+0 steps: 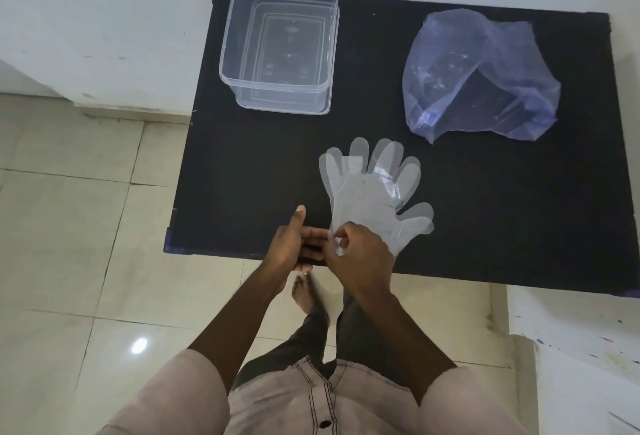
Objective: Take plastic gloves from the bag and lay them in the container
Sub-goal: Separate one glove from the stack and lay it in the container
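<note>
Clear plastic gloves (pixel 372 189) lie spread on the black table (pixel 242 175), fingers pointing away from me. My right hand (pixel 360 258) pinches their cuff edge at the near side. Just to its left, my left hand (pixel 294 244) is held flat and upright, thumb up, its fingertips touching the same cuff; I cannot tell whether it grips it. An empty clear container (pixel 277 54) stands at the table's far left. The bluish plastic bag (pixel 481 78) lies crumpled at the far right, apart from both hands.
The black table stands against a white wall. Its near edge runs just under my hands. Tiled floor lies to the left and below, with my foot (pixel 304 292) under the table edge. A white paint-spattered surface (pixel 588 348) sits at the lower right.
</note>
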Action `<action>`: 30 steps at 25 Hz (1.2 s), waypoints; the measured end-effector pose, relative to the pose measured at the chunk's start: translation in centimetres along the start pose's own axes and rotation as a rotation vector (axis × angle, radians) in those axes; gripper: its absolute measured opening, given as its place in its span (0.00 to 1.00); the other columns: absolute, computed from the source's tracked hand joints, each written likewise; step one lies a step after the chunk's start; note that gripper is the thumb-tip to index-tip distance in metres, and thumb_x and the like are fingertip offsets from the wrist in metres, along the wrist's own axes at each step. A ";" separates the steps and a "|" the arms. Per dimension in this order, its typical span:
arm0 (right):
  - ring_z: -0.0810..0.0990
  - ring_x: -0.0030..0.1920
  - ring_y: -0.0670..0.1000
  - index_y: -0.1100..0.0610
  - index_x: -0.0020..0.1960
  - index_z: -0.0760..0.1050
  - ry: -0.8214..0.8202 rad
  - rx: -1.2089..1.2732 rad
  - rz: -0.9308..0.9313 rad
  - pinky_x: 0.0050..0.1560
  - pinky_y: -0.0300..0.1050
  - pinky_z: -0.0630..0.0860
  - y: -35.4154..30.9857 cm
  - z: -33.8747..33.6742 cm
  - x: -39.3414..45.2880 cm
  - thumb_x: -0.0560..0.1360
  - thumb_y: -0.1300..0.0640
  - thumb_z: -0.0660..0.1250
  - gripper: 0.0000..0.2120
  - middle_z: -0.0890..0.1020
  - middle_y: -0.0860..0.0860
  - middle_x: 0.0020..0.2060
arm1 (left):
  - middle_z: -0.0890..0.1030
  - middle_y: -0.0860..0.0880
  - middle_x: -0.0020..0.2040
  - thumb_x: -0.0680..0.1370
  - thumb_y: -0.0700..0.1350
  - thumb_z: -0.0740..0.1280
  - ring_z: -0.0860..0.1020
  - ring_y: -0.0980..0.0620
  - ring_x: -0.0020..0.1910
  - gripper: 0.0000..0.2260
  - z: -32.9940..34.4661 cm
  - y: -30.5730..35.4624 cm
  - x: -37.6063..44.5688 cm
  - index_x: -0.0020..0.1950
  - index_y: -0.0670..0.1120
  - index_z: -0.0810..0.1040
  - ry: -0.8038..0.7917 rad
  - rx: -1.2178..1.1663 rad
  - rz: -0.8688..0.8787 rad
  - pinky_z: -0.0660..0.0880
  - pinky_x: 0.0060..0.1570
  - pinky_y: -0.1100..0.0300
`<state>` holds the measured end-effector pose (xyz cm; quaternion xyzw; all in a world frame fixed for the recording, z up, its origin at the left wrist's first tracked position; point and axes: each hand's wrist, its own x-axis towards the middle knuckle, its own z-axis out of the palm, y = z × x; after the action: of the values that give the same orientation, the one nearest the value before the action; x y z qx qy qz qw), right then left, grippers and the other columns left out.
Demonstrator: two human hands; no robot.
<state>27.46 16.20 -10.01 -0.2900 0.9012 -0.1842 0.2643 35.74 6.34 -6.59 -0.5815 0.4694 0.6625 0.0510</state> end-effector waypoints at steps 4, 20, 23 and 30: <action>0.78 0.36 0.45 0.56 0.46 0.81 0.023 0.286 0.031 0.47 0.37 0.74 0.1 -0.8 0.2 0.78 0.50 0.65 0.11 0.82 0.48 0.38 | 0.87 0.48 0.41 0.81 0.60 0.53 0.83 0.49 0.41 0.26 0.0 -0.8 0.7 0.45 0.46 0.86 0.054 0.019 0.030 0.75 0.40 0.57; 0.78 0.40 0.46 0.57 0.46 0.76 -0.070 0.499 0.128 0.49 0.35 0.74 0.3 -6.9 1.1 0.78 0.59 0.65 0.04 0.78 0.45 0.38 | 0.84 0.47 0.38 0.74 0.45 0.67 0.83 0.49 0.35 0.06 0.5 -2.3 3.2 0.40 0.48 0.81 0.133 0.526 0.196 0.82 0.43 0.54; 0.77 0.39 0.46 0.62 0.47 0.79 -0.136 0.385 0.030 0.44 0.37 0.74 -0.2 -10.4 2.2 0.78 0.61 0.64 0.06 0.81 0.51 0.39 | 0.84 0.48 0.37 0.73 0.50 0.65 0.83 0.49 0.36 0.07 0.4 -1.7 3.1 0.39 0.48 0.79 0.136 0.657 0.222 0.81 0.43 0.53; 0.81 0.42 0.53 0.62 0.43 0.79 -0.220 0.028 -0.142 0.47 0.48 0.79 -2.6 -19.1 4.5 0.76 0.62 0.63 0.07 0.83 0.57 0.42 | 0.81 0.48 0.46 0.76 0.58 0.61 0.81 0.46 0.46 0.17 0.6 -0.7 2.3 0.53 0.47 0.77 0.149 1.068 0.254 0.78 0.48 0.54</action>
<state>14.28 14.86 4.75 -0.3679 0.8413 -0.1820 0.3516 34.97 6.00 -8.94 -0.4589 0.8089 0.2906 0.2251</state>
